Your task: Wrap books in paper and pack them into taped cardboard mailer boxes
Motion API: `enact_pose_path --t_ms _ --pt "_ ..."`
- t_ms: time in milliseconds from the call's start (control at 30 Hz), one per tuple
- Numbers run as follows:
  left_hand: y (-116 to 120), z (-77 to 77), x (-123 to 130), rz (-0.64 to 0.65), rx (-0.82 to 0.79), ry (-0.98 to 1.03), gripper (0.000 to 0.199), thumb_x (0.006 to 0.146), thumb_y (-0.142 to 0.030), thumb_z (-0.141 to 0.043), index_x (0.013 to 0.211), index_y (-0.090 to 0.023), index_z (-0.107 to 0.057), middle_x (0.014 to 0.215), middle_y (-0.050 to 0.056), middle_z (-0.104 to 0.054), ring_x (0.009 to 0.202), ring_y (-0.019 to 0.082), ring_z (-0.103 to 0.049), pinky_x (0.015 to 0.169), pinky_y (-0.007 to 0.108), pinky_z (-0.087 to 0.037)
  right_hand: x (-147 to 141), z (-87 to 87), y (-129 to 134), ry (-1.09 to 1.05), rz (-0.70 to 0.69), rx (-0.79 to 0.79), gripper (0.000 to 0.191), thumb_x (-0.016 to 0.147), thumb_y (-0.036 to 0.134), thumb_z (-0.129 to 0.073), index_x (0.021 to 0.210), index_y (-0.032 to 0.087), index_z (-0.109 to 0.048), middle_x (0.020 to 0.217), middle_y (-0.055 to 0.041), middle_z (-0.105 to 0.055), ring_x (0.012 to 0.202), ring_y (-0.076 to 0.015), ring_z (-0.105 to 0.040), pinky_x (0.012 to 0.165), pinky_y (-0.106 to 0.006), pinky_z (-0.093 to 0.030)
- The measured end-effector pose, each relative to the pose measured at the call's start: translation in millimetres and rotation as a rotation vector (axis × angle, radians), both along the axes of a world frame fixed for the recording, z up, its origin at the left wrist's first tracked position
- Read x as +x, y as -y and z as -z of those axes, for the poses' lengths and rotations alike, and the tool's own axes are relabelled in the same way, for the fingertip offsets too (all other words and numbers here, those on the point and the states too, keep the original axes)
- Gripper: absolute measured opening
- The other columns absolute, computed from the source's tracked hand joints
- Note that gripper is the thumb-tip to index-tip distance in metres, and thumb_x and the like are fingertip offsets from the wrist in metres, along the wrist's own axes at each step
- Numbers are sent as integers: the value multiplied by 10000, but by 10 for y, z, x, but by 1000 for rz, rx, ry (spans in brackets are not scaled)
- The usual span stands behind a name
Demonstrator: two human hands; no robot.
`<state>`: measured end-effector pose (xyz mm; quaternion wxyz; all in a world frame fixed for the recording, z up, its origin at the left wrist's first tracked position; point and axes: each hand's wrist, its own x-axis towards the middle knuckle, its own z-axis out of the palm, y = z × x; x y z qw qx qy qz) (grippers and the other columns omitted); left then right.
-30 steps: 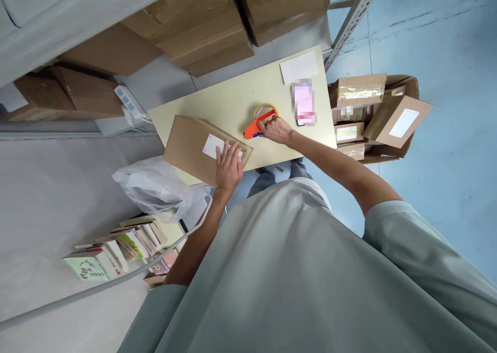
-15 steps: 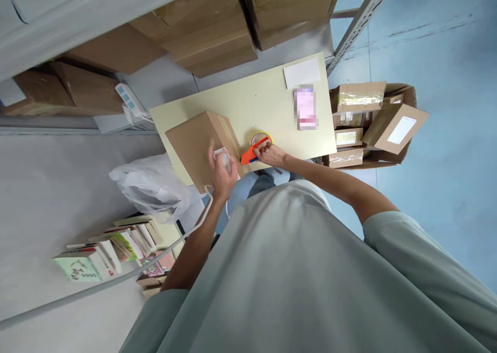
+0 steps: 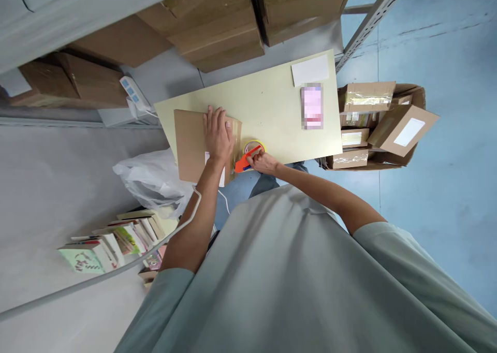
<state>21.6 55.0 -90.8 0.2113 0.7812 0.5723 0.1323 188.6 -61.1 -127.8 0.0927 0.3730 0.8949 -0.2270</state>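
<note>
A brown cardboard box [image 3: 190,146] lies at the left part of the pale yellow table [image 3: 272,107]. My left hand [image 3: 219,135] rests flat on top of it, fingers stretched out and slightly apart. Partly under my left wrist, a white label shows on the box. My right hand [image 3: 264,162] is closed round an orange tape dispenser [image 3: 244,161], whose front end meets the right edge of the box. A yellow-rimmed roll of tape sits in the dispenser.
A white paper [image 3: 309,70] and a blurred pink item [image 3: 312,106] lie on the table's right part. An open carton of small boxes [image 3: 404,159] stands beyond it. Large cartons [image 3: 221,32] fill the shelf behind. Books [image 3: 128,239] and a plastic bag [image 3: 149,179] are at the left.
My left hand has opened and moved up to lie flat on the box. The box now lies flatter. My right hand has shifted slightly left with the dispenser.
</note>
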Motion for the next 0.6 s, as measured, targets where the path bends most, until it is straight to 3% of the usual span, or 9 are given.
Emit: enact_pose_path --t_ms 167,267,400,500,600 --pt "5 5 -5 -21 -8 50 528 1159 -464 -314 1468 -183 -637 1635 187 -604 1740 299 -274 1452 616 -132 294 -48 -29 28 -157 13 506 1050 -32 -293 1505 -9 -513 1123 -254 -826 993 -307 -811 963 -453 -511" --pt "21 34 -3 -43 -16 85 520 1161 -479 -322 1439 -190 -653 1621 195 -609 1742 313 -267 1448 643 -140 511 -47 -124 44 -164 16 517 1048 -26 -311 1531 -22 -493 1154 -261 -825 1030 -316 -812 1007 -484 -509" --pt "98 29 -8 -23 -14 99 498 1163 -504 -354 1414 -206 -665 1578 186 -645 1724 308 -318 1456 617 -143 990 24 -505 128 -24 34 490 1113 87 -306 1558 -64 -443 1204 -313 -801 1080 -360 -808 1038 -529 -500" --pt "183 5 11 37 16 57 530 1176 -506 -294 1385 -194 -668 1546 187 -674 1711 296 -349 1453 608 -173 1399 80 -867 161 123 72 553 1187 326 -283 1566 -50 -423 1188 -308 -798 1119 -387 -790 1041 -535 -488" --pt "297 -18 55 149 21 21 525 1179 -474 -266 1355 -200 -678 1519 174 -702 1697 282 -380 1448 596 -211 1609 108 -1093 155 205 90 666 1193 482 -241 1575 -40 -400 1156 -279 -803 1181 -399 -757 1069 -532 -463"
